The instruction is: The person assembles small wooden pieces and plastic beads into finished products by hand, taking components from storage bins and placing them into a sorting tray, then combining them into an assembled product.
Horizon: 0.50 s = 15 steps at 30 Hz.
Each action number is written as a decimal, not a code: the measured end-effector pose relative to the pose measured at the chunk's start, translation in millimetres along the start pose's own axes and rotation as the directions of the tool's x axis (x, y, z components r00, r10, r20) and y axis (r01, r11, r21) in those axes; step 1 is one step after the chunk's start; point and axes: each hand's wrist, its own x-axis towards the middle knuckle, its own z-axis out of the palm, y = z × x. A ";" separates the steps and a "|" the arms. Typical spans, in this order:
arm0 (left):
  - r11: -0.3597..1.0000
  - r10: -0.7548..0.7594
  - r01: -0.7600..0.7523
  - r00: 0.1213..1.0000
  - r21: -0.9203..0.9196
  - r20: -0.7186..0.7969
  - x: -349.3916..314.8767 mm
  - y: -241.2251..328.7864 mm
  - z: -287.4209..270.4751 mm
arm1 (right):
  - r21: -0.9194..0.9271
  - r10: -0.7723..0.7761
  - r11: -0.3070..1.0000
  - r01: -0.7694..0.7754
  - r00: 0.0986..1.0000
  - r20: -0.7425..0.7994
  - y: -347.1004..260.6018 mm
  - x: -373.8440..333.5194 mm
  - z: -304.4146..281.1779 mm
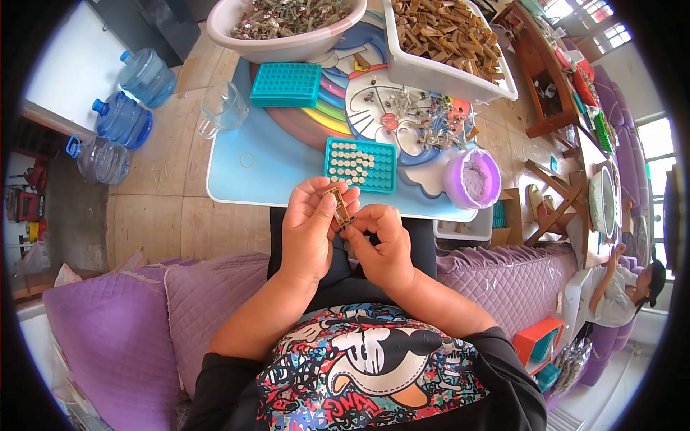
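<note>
Over my lap, my left hand (305,241) pinches a small gold-brown rectangular piece (338,206) between thumb and fingers, tilted. The fingertips of my right hand (386,248) close on its lower end, where something small and dark shows; I cannot make out what it is. Just beyond my hands, a teal tray (384,172) with rows of small wells lies on the table. Pale round discs (345,164) sit in many of its left and middle wells. To the right stands a purple tub (489,188) with greyish contents.
The blue cartoon-printed table (237,179) also bears stacked teal trays (285,85), a clear mug (224,108), loose metal parts (445,126), a pink-white basin (287,49) and a white bin (460,87) of brown pieces. Water jugs (122,121) stand left. Another person (611,294) sits far right.
</note>
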 end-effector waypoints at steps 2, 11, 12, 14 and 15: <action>1.000 -0.025 0.025 1.000 0.009 -0.004 -0.3 1.4 0.4 | 0.070 0.028 0.997 -0.029 0.999 0.017 0.1 0.0 0.2; 0.996 -0.073 0.073 0.997 0.054 -0.004 -2.2 4.7 1.2 | -0.061 -0.235 0.968 0.243 0.965 0.113 -1.8 10.9 -8.8; 0.996 -0.073 0.073 0.997 0.054 -0.004 -2.5 4.9 1.5 | -0.061 -0.235 0.968 0.243 0.965 0.113 -3.3 10.4 -10.2; 0.993 -0.086 0.087 0.996 0.075 -0.021 -3.0 5.4 2.4 | -0.068 -0.086 0.993 0.101 0.977 0.195 -5.9 8.5 -13.1; 0.993 -0.086 0.087 0.996 0.075 -0.021 -2.8 5.4 2.1 | -0.069 -0.087 0.992 0.102 0.977 0.195 -5.5 8.9 -13.5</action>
